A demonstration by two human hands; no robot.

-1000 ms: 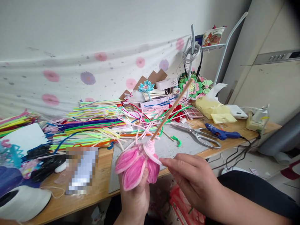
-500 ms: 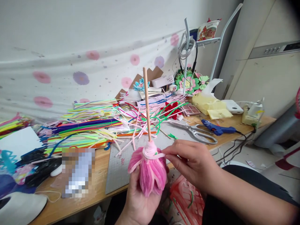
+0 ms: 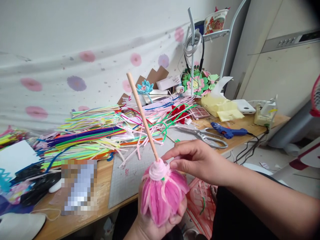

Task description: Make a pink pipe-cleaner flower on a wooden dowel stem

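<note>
Nearest of all, the left hand (image 3: 160, 224) is cupped from below around a pink flower (image 3: 162, 193) made of fuzzy petals, its fingers curled closed on the lower petals. A wooden stick (image 3: 142, 115) rises out of the top of the flower and tilts up and to the left. Where stick and petals meet, pale pink pipe cleaner wrapping (image 3: 157, 170) is wound round the base. The right hand (image 3: 200, 161) comes in from the right, fingers pinched closed against that wrapping at the flower's top right.

Below and right of the flower sits a red basket (image 3: 200, 203), lower than the table edge. Just beyond the hands lies a grey cutting mat (image 3: 130, 176) on the wooden table (image 3: 105, 190). On the left half of the table is a wide heap of coloured pipe cleaners (image 3: 92, 136), with cut pale pink pieces spilling onto the mat. To the right, beyond the right hand, lie scissors (image 3: 207, 136) and, just behind them, a blue glue gun (image 3: 226, 130) with its cord running off the table's right edge. Farther back are a red flower (image 3: 180, 115), a small blue flower (image 3: 145, 88) and a cluster of green and pink paper flowers (image 3: 197, 81) against the wall.
</note>
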